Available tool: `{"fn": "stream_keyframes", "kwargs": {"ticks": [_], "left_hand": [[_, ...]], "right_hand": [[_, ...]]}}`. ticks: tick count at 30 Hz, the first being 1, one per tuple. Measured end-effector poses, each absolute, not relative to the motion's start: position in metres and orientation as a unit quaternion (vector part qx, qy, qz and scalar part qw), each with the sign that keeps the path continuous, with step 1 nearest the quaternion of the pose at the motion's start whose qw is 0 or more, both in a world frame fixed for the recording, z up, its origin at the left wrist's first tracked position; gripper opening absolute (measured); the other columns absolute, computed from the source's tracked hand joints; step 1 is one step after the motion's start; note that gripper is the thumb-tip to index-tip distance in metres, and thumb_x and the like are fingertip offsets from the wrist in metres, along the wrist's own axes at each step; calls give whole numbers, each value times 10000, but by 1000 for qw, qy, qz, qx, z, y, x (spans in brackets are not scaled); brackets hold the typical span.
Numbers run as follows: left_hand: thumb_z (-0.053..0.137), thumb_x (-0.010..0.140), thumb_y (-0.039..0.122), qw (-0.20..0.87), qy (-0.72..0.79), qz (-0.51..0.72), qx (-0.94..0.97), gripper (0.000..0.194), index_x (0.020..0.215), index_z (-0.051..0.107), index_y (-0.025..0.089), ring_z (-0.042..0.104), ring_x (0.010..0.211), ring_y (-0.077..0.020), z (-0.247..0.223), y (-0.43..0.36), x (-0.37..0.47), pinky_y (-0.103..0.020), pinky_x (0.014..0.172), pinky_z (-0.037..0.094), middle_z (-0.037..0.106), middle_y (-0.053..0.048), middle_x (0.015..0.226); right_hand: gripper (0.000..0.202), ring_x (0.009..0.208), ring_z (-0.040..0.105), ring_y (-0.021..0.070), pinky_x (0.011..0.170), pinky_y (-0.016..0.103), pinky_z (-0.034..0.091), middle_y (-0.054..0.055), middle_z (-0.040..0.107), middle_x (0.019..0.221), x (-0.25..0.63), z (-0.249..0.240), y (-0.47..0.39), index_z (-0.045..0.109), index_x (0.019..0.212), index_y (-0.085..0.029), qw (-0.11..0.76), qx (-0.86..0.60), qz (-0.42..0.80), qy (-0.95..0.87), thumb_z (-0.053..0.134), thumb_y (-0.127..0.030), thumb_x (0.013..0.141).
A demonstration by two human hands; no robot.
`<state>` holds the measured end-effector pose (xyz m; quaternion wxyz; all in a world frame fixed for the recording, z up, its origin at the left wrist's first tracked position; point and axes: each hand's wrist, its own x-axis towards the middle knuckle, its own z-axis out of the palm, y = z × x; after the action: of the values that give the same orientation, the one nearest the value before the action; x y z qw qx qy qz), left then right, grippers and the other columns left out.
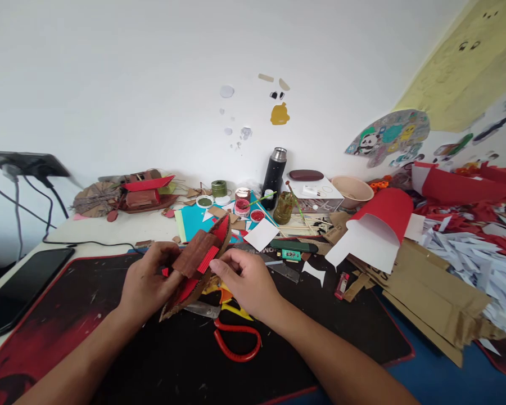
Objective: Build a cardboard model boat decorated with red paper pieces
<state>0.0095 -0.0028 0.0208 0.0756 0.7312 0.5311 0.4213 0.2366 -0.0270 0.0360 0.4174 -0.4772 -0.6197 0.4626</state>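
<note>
A small cardboard model boat (pixel 197 254), with a brown-painted cabin and red paper inside its hull, is tilted above the black mat. My left hand (pixel 154 275) is closed round its left side, the thumb near the cabin. With thumb and fingers pinched, my right hand (pixel 240 275) grips the boat's right side beside a red ribbed strip (pixel 208 260) on the cabin. Under the boat lie red-handled scissors (pixel 238 340) and a yellow-handled tool (pixel 236 309), partly covered by the boat and my right hand.
Paint pots (pixel 242 207), a black thermos (pixel 275 174) and a murky jar (pixel 283 208) stand at the back. Another cardboard boat (pixel 145 197) is at the back left, a phone (pixel 23 289) at the left. Cardboard sheets (pixel 434 292), red paper (pixel 388 211) and white paper strips (pixel 484 253) crowd the right.
</note>
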Motion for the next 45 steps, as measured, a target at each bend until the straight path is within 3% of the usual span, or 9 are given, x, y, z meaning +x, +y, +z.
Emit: {"fn": "stream_keyframes", "kwargs": {"ticks": [29,35,41,45], "left_hand": [[670,749,454,138,558,414,705,238,905,593,292,754,678,-256,25,-5,15,-324,620,574,779,-16,788],[699,786,488,237,588,446,632,276,891,590,258,660,620,-191,28,8,10,-270,575,509,722,10,752],[784,727,604,383,555,492,551,432,853,586,241,577,588,-165,26,25,-1,-251,539,444,653,32,701],[833,663,678,417,542,507,524,543,855,578,238,550,585,-154,23,32,-6,-251,555,431,628,42,704]], "right_hand": [[334,615,499,121,574,251,340,-27,605,682,237,34,-28,732,878,-175,415,-484,476,-605,669,-488,977],[370,582,460,122,553,251,318,-24,575,649,242,37,-27,708,842,-182,438,-480,478,-591,653,-526,967],[466,508,403,118,504,247,302,-51,462,578,249,36,-32,687,813,-196,442,-482,495,-572,647,-641,948],[499,521,420,124,497,247,320,-50,445,582,251,34,-36,688,806,-194,436,-486,494,-574,653,-675,932]]}}
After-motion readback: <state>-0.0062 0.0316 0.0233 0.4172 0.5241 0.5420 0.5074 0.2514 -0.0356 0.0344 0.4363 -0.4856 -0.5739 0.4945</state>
